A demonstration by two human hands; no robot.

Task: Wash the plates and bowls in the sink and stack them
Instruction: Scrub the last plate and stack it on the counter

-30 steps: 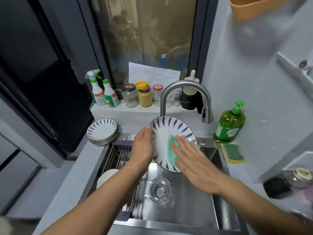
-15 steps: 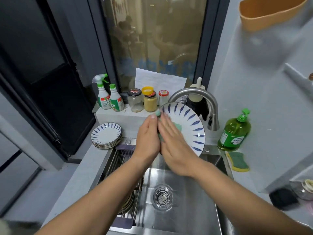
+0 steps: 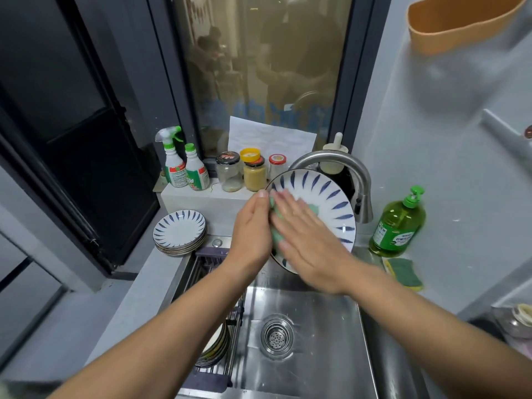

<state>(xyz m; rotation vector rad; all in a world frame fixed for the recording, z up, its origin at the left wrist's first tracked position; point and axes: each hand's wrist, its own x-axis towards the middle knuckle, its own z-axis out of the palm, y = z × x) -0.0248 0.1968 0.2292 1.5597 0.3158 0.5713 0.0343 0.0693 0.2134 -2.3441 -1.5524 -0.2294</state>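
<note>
A white plate with blue leaf marks [image 3: 325,197] is held tilted above the steel sink [image 3: 325,355]. My left hand [image 3: 252,228] grips its left rim, thumb on the front. With straight fingers, my right hand [image 3: 305,240] presses a green cloth [image 3: 276,234] flat against the plate's face. A stack of matching plates [image 3: 180,231] sits on the counter left of the sink. More dishes [image 3: 216,347] stand in a rack inside the sink's left part, half hidden by my left forearm.
The curved faucet [image 3: 345,174] arches behind the plate. A green soap bottle [image 3: 398,223] and a green-yellow sponge [image 3: 404,273] sit at the right. Spray bottles [image 3: 184,168] and jars [image 3: 241,174] line the ledge behind. The drain [image 3: 277,336] lies below.
The plate has risen higher above the sink. My right hand slid the cloth from the plate's middle toward its left rim, close to my left hand.
</note>
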